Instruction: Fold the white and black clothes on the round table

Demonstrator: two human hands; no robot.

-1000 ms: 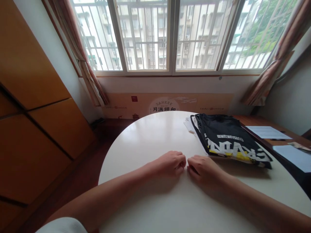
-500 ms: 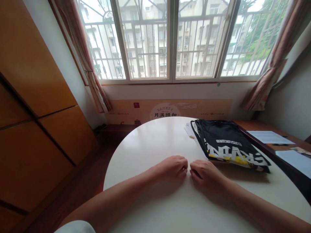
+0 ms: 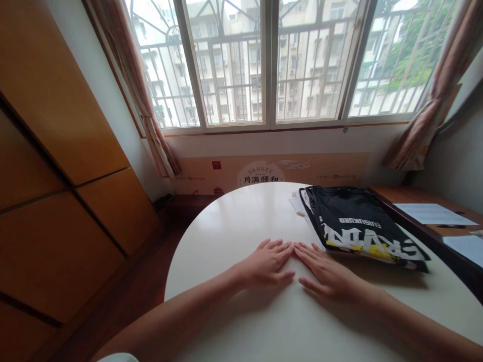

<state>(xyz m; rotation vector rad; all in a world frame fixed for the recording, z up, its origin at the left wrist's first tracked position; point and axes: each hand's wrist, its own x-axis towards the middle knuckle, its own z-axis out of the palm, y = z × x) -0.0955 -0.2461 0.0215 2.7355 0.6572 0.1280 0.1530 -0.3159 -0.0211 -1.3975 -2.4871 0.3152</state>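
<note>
My left hand point(image 3: 267, 264) lies palm down on the white round table point(image 3: 226, 221), fingers stretched out and holding nothing. Opposite it, my right hand point(image 3: 326, 271) rests flat in the same way, its fingers extended and nothing in them. The tips of the two hands meet or nearly meet at the middle. Just beyond my right hand sits a folded pile of black clothing point(image 3: 354, 211) with white lettering and a yellow patch. White cloth or paper point(image 3: 298, 203) sticks out from the pile's left side.
Right of the table, a brown wooden surface point(image 3: 388, 193) carries white paper sheets point(image 3: 433, 213) and a dark pen point(image 3: 451, 226). Wooden cabinets point(image 3: 49, 241) stand on the left. Ahead are a printed panel point(image 3: 294, 173) and a barred window point(image 3: 234, 75) between curtains point(image 3: 153, 136).
Both hands have gone from curled, closed fingers to flat, outstretched ones on the tabletop. The view has shifted slightly. The clothing pile stays put.
</note>
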